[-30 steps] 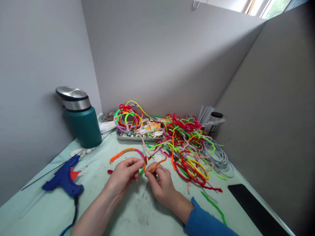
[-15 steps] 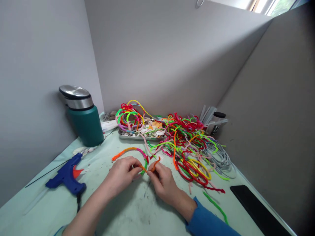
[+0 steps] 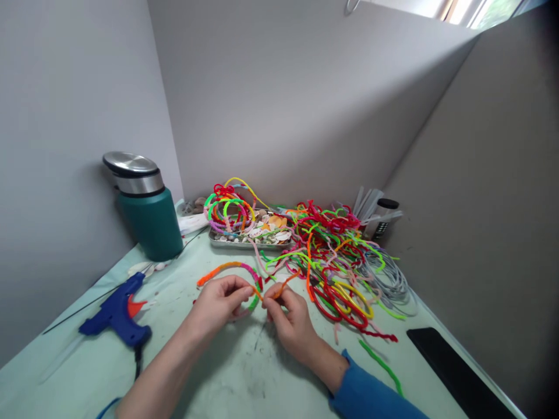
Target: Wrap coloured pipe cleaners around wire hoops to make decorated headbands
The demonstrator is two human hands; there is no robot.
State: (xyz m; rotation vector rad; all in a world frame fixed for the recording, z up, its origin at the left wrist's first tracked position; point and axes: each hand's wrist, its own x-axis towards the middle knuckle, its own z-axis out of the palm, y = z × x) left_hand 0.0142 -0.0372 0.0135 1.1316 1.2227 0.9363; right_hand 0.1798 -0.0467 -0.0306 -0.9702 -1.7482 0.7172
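Note:
Between my two hands runs an orange pipe cleaner (image 3: 287, 283), low over the table. My left hand (image 3: 222, 299) pinches one end of it between thumb and fingertips. My right hand (image 3: 289, 317) grips it a short way along, and its loose end sticks up past the fingers to the right. Just behind the left hand curves a multicoloured ring (image 3: 236, 265) of wrapped pipe cleaners, orange, pink, red and green; the hand hides part of it.
A blue glue gun (image 3: 116, 311) lies at the left before a green flask (image 3: 151, 218). At the back stands a metal tray (image 3: 248, 245) of shells and wrapped rings. Tangled pipe cleaners (image 3: 329, 233) and grey wire (image 3: 388, 276) spread rightward, near a black strip (image 3: 456, 372).
The loose orange end at my right hand now reaches further out to the right. The gap between my fingertips has widened slightly.

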